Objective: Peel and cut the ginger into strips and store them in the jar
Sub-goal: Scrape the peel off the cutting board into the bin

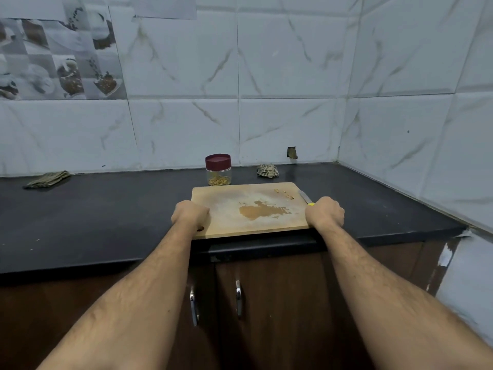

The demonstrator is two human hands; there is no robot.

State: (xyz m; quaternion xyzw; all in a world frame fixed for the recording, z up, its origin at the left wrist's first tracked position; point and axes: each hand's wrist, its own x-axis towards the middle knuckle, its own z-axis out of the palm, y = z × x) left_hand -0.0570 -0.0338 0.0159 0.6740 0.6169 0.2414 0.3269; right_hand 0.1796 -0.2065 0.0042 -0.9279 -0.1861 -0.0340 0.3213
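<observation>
Left hand: the left hand (190, 214) is curled over the left edge of the cutting board (248, 209), fingers closed on that edge.
Right hand: the right hand (325, 212) is curled at the board's right edge; its fingers are hidden, so I cannot tell whether it grips the board, the knife or both.
Knife: the knife (305, 197) lies along the board's right side, blade pointing away, its yellow handle end showing at the right hand.
Board: it lies flat on the dark counter (106, 209), with a wet brown patch in the middle and a few ginger scraps (284, 194) near the far right corner.
Jar: the jar (218, 169) stands just behind the board's far left corner, its maroon lid on, with ginger strips (219, 180) on its bottom.
Around: a folded cloth (48, 179) lies far left by the wall; a crumpled cloth (267, 170) sits behind the board to the right.
</observation>
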